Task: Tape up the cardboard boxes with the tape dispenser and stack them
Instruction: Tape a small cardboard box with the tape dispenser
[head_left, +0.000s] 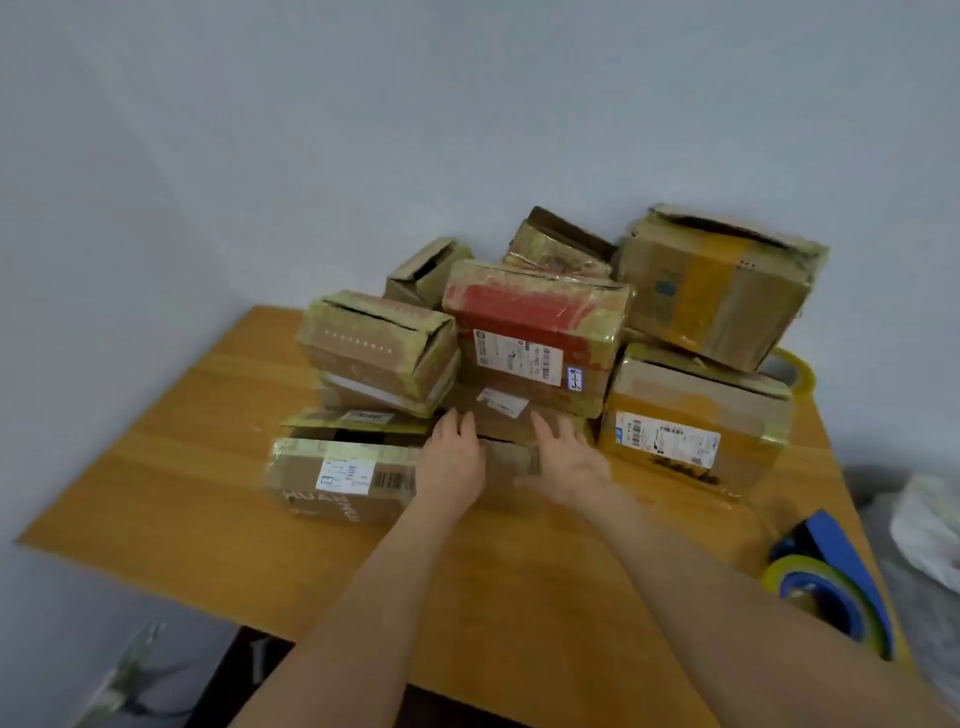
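Several worn, taped cardboard boxes are piled on a wooden table (218, 499). A small brown box (511, 421) sits low in the middle, under a red-topped box (535, 322). My left hand (452, 457) lies flat on the small box's left side with straight fingers. My right hand (569, 460) presses its right side, fingers straight too. The blue tape dispenser (831, 582) with a yellowish roll lies at the table's right edge, apart from both hands.
An open-topped box with a barcode label (343, 473) stands left of my hands. A labelled box (691, 426) stands to the right, with a bigger box (717, 286) on it. A spare tape roll (795, 369) lies behind. White bag (930, 530) off the table's right.
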